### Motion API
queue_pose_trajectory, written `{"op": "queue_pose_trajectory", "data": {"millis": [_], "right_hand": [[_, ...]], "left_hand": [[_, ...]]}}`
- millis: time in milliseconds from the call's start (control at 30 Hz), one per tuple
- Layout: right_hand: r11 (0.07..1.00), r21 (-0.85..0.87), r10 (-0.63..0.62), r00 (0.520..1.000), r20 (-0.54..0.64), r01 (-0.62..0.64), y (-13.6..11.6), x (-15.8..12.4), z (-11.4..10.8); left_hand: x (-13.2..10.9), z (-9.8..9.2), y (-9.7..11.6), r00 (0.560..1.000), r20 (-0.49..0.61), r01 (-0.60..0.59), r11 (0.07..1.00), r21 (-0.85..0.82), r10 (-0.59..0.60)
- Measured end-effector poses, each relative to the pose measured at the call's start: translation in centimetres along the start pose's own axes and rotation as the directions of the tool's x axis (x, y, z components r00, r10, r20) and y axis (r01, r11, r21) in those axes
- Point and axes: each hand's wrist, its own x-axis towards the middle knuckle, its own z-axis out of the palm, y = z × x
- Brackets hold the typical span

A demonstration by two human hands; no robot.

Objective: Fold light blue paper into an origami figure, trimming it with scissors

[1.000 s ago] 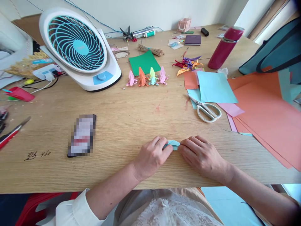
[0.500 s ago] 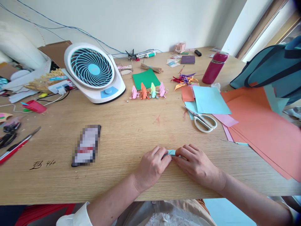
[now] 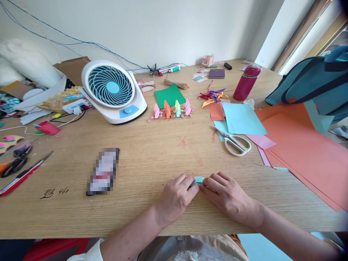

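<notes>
Though four folded paper figures (image 3: 166, 110) stand at twelve o'clock, both hands (image 3: 176, 197) (image 3: 230, 196), fingers clamped, grip blue paper (image 3: 199, 179) (unfinished, I judge remotely).

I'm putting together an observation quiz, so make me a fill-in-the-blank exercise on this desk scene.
The left hand and right hand hold folded paper coloured light ____.
A row of ____ folded figures stands in front of the green sheet.
White-handled ____ lie between the right hand and the bottle.

Missing words: blue; four; scissors.
</notes>
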Motion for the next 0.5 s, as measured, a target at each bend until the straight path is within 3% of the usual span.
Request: {"op": "queue_pose_trajectory", "data": {"millis": [267,500], "right_hand": [[1.0,0.015,0.004,0.999,0.036,-0.005,-0.1,-1.3,-0.4],[1.0,-0.007,0.017,0.996,-0.084,-0.018,0.1,-3.0,-1.1]], "left_hand": [[-1.1,-0.3,0.1,0.998,0.015,-0.058,0.997,0.044,0.057],[-1.1,-0.5,0.3,0.998,0.005,-0.063,0.996,0.058,0.063]]}}
